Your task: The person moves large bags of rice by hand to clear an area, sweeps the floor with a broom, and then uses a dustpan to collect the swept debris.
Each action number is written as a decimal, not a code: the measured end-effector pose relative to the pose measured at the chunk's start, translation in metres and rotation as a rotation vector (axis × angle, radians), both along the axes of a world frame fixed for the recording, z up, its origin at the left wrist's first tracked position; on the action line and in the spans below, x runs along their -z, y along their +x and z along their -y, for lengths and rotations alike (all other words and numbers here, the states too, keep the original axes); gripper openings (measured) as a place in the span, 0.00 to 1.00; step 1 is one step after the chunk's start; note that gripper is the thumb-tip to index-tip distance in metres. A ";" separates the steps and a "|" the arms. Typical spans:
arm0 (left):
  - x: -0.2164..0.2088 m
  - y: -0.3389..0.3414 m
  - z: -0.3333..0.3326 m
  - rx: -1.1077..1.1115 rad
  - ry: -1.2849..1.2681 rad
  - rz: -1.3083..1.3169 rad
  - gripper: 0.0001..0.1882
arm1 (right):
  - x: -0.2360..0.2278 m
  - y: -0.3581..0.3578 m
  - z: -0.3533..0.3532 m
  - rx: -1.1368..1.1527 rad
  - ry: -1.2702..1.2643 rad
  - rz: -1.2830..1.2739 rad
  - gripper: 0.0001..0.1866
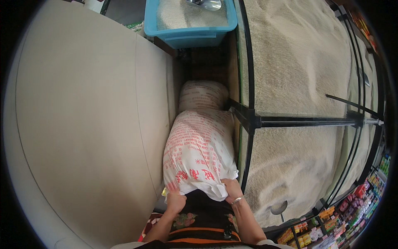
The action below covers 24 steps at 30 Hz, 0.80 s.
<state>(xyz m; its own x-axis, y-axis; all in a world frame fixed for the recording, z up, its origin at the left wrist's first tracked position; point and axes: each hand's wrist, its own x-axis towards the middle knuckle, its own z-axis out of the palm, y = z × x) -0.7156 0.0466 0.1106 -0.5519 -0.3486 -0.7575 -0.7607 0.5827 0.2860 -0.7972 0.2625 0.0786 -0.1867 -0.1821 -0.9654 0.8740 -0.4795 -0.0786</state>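
Note:
A large white rice sack [198,145] with red print lies in a narrow gap in front of me. My left hand [176,201] is closed on its near left corner. At the near right corner my right hand [233,190], with a bracelet at the wrist, grips the bunched edge of the sack. Both forearms come up from below, one on each side of my dark flowered apron [195,213]. Behind this sack, farther into the gap, lies a second white sack [203,94] with red print.
A pale smooth panel [87,116] walls the left side. On the right stand black-framed bins of rice [296,58], with a scoop [278,208] in the near one. A blue tub [192,39] of rice sits at the far end. Shelves of packaged goods [344,211] are at lower right.

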 end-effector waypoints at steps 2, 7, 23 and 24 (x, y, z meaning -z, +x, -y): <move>0.013 0.012 0.004 -0.071 0.026 -0.007 0.16 | 0.000 -0.002 0.000 0.021 -0.003 0.006 0.13; 0.018 0.012 0.005 -0.372 0.188 0.037 0.24 | 0.012 -0.004 0.005 0.097 -0.054 -0.005 0.11; -0.023 -0.118 -0.007 -0.777 0.410 -0.244 0.24 | -0.003 -0.102 0.021 0.072 -0.080 -0.134 0.12; -0.007 -0.150 -0.007 -0.808 0.442 -0.273 0.23 | 0.010 -0.128 0.025 0.139 -0.088 -0.145 0.11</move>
<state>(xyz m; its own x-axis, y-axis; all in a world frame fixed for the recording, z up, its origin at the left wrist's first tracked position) -0.8659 0.0532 0.1177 -0.4469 -0.4150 -0.7925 -0.7599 -0.2914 0.5811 -0.9251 0.2380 0.0691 -0.3522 -0.2277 -0.9078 0.7815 -0.6053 -0.1514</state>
